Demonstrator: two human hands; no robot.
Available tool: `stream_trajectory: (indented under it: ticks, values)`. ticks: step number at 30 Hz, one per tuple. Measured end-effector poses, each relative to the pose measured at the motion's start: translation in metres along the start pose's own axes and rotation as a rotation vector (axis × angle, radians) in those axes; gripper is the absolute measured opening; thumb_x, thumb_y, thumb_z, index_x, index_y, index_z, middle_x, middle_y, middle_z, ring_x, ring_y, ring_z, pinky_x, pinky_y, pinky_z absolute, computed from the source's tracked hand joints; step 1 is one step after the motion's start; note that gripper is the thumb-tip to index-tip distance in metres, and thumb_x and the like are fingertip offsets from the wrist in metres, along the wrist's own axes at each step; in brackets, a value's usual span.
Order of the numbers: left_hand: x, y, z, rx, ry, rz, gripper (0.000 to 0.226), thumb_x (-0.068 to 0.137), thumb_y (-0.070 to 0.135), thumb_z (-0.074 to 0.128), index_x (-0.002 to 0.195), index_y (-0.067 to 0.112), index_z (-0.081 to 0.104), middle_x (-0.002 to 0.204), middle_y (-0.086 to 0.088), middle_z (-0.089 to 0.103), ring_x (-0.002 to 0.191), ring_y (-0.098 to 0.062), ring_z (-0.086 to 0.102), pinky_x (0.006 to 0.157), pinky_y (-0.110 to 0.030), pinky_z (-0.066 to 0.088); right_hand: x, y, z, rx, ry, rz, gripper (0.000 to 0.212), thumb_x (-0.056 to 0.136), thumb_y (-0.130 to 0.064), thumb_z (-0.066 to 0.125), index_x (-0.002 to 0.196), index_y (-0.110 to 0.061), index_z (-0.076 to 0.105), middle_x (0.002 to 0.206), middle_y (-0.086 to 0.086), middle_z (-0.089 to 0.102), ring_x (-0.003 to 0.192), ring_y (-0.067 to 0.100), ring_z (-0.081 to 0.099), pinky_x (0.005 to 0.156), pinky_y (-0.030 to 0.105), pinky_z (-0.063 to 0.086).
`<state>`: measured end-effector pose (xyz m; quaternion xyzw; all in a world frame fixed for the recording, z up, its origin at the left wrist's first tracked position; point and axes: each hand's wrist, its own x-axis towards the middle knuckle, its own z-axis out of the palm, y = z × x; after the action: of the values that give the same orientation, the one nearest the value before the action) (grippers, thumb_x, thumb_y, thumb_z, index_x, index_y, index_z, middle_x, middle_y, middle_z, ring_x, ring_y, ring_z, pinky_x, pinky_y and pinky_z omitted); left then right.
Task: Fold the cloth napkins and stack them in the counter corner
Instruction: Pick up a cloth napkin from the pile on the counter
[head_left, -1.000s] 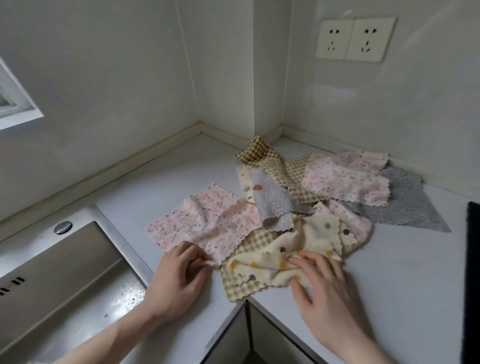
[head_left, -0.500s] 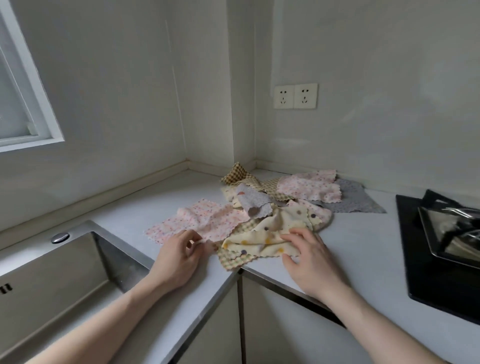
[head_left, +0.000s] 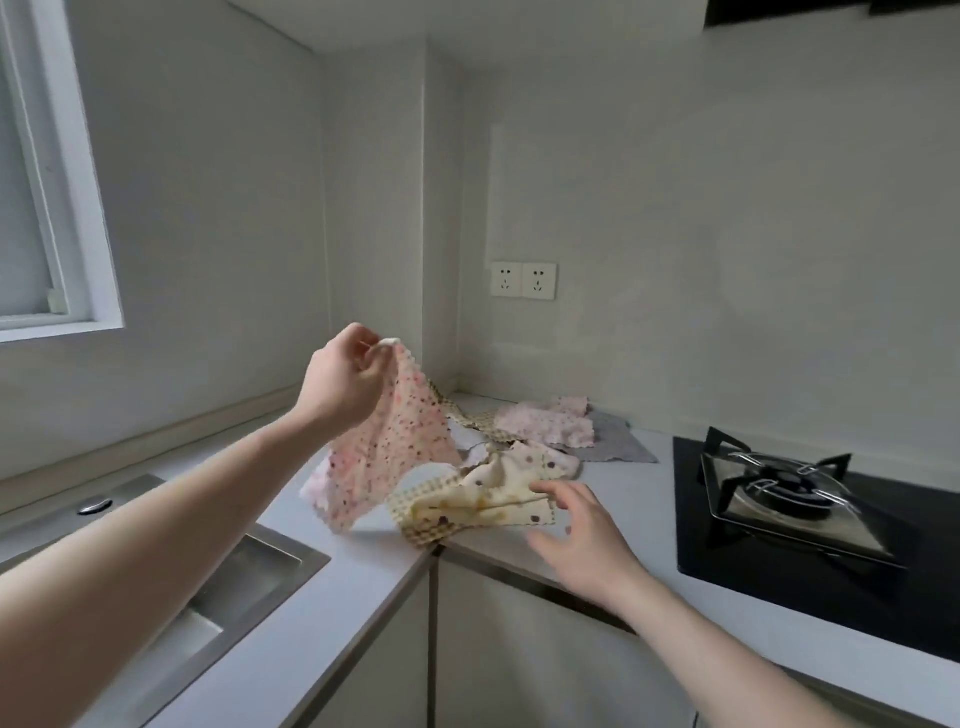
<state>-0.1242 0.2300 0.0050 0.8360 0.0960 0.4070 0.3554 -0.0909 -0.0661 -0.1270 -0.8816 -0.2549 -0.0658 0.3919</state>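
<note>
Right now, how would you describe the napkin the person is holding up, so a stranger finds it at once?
Start at the sink on the left, then look above the counter corner. The left hand pinches a pink flowered napkin by one corner. It alone hangs in the air; the others lie on the counter.

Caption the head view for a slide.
Left hand lifts pink floral napkin; open right hand nears unfolded pile.

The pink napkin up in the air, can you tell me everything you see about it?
The pink napkin is thin cloth, pale pink with small dark and red dots and a wavy, scalloped edge. The left hand pinches one corner and holds it up, so it hangs down in a loose, creased triangle above the counter. Its lower edge looks blurred. It hangs in front of the pile of other napkins. The right hand does not touch it.
</note>
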Motion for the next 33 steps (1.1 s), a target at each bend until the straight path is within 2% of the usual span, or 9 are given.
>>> stream_trajectory:
  ticks: [5, 10, 14, 16, 19, 22, 25, 29, 33]
  values:
    - [-0.01, 0.069, 0.001, -0.062, -0.122, 0.159, 0.021, 0.101, 0.038, 0.057, 0.101, 0.018, 0.063, 0.091, 0.002, 0.069, 0.079, -0.019, 0.061, 0.065, -0.027, 0.046, -0.005, -0.041, -0.039, 0.099, -0.001, -0.032, 0.062, 0.088, -0.047, 0.073, 0.142, -0.038, 0.046, 0.138, -0.024, 0.049, 0.124, 0.002, 0.05, 0.108, 0.031, 0.044]
    - [-0.027, 0.112, 0.021, -0.285, -0.454, 0.128, 0.034, 0.094, 0.054, 0.062, 0.088, 0.021, 0.065, 0.076, 0.0, 0.059, 0.067, -0.015, 0.053, 0.061, -0.036, 0.051, -0.008, -0.045, -0.071, 0.111, 0.036, -0.044, 0.078, 0.081, -0.058, 0.074, 0.148, -0.041, 0.038, 0.142, -0.023, 0.048, 0.127, 0.002, 0.05, 0.105, 0.031, 0.047]
    - [-0.043, 0.145, 0.039, -0.358, -0.606, 0.142, 0.03, 0.097, 0.044, 0.065, 0.079, 0.021, 0.063, 0.06, 0.018, 0.045, 0.053, -0.001, 0.042, 0.053, -0.014, 0.036, -0.01, -0.033, -0.097, 0.123, 0.021, -0.003, 0.078, 0.079, -0.06, 0.075, 0.146, -0.047, 0.037, 0.144, -0.02, 0.049, 0.13, 0.004, 0.05, 0.106, 0.035, 0.048]
    - [-0.047, 0.157, 0.046, -0.41, -0.71, 0.154, 0.022, 0.095, 0.04, 0.071, 0.083, 0.021, 0.068, 0.066, 0.019, 0.058, 0.063, 0.0, 0.056, 0.062, -0.014, 0.046, -0.013, -0.027, -0.11, 0.132, -0.003, 0.003, 0.083, 0.078, -0.057, 0.079, 0.148, -0.046, 0.037, 0.143, -0.022, 0.05, 0.128, 0.002, 0.05, 0.103, 0.029, 0.046]
    - [-0.053, 0.17, 0.052, -0.439, -0.846, 0.15, 0.015, 0.091, 0.026, 0.077, 0.1, 0.015, 0.073, 0.087, 0.001, 0.072, 0.083, -0.013, 0.07, 0.082, -0.031, 0.057, -0.016, -0.02, -0.127, 0.071, -0.016, 0.014, 0.086, 0.075, -0.057, 0.083, 0.148, -0.045, 0.04, 0.14, -0.026, 0.051, 0.128, 0.001, 0.05, 0.103, 0.029, 0.044]
    - [-0.056, 0.18, 0.061, -0.45, -0.927, 0.159, 0.021, 0.09, 0.007, 0.075, 0.11, 0.01, 0.071, 0.096, -0.009, 0.074, 0.088, -0.018, 0.073, 0.081, -0.03, 0.061, -0.019, -0.008, -0.138, 0.059, -0.041, 0.037, 0.067, 0.076, -0.063, 0.079, 0.136, -0.043, 0.055, 0.135, -0.025, 0.06, 0.127, -0.001, 0.054, 0.107, 0.036, 0.044]
    - [-0.057, 0.184, 0.074, -0.469, -0.909, 0.172, 0.017, 0.092, 0.007, 0.071, 0.108, 0.011, 0.073, 0.093, -0.003, 0.073, 0.084, -0.012, 0.071, 0.078, -0.024, 0.058, -0.023, 0.001, -0.145, 0.043, -0.092, 0.081, 0.039, 0.081, -0.063, 0.073, 0.108, -0.035, 0.072, 0.113, -0.019, 0.073, 0.113, 0.002, 0.065, 0.105, 0.041, 0.049]
    - [-0.054, 0.177, 0.094, -0.43, -0.763, 0.193, 0.01, 0.094, 0.029, 0.072, 0.095, 0.02, 0.075, 0.088, 0.005, 0.072, 0.083, -0.007, 0.064, 0.081, -0.023, 0.05, -0.03, 0.02, -0.153, 0.056, -0.142, 0.152, 0.014, 0.091, -0.04, 0.072, 0.094, -0.026, 0.071, 0.094, -0.013, 0.074, 0.09, 0.005, 0.068, 0.095, 0.034, 0.053]
    - [-0.049, 0.152, 0.116, -0.268, -0.616, 0.205, 0.032, 0.1, 0.039, 0.061, 0.073, 0.022, 0.058, 0.065, 0.01, 0.047, 0.058, -0.009, 0.041, 0.056, -0.022, 0.037, -0.034, 0.048, -0.156, -0.008, -0.117, 0.206, 0.015, 0.088, -0.045, 0.071, 0.096, -0.033, 0.07, 0.094, -0.005, 0.077, 0.079, 0.006, 0.063, 0.081, 0.031, 0.051]
